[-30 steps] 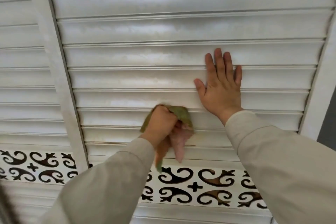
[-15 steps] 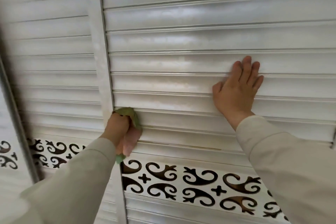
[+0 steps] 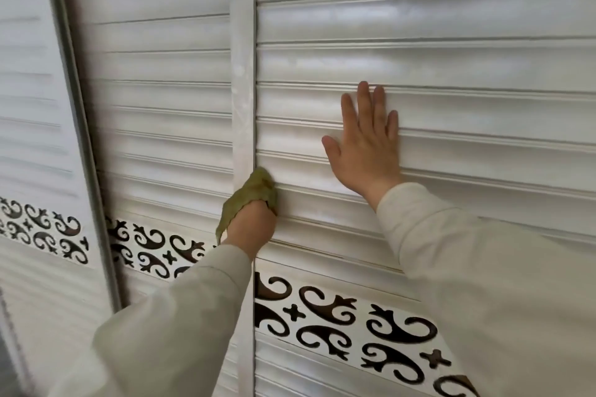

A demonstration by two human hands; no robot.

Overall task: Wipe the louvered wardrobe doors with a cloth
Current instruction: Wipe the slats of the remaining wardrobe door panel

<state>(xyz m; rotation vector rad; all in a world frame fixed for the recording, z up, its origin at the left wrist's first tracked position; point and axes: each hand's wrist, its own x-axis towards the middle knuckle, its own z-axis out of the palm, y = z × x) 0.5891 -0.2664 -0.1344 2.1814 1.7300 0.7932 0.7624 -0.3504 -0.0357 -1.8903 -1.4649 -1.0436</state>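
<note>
A white louvered wardrobe door point(image 3: 467, 68) fills the right of the view. My left hand point(image 3: 250, 227) grips an olive-green cloth point(image 3: 254, 192) and presses it onto the slats at the door's left edge, next to the vertical frame strip point(image 3: 245, 74). The cloth covers my fingers. My right hand point(image 3: 367, 145) lies flat on the slats further right, fingers straight and pointing up.
A second louvered door point(image 3: 161, 90) stands to the left of the strip, and a third panel point(image 3: 29, 74) lies beyond a grey vertical edge point(image 3: 80, 126). A band of dark scroll cut-outs point(image 3: 354, 316) runs across the doors below my hands.
My left hand with the cloth has slid left along the slats to the door's left edge and slightly up. My right hand stays flat on the door. My view has turned left.
</note>
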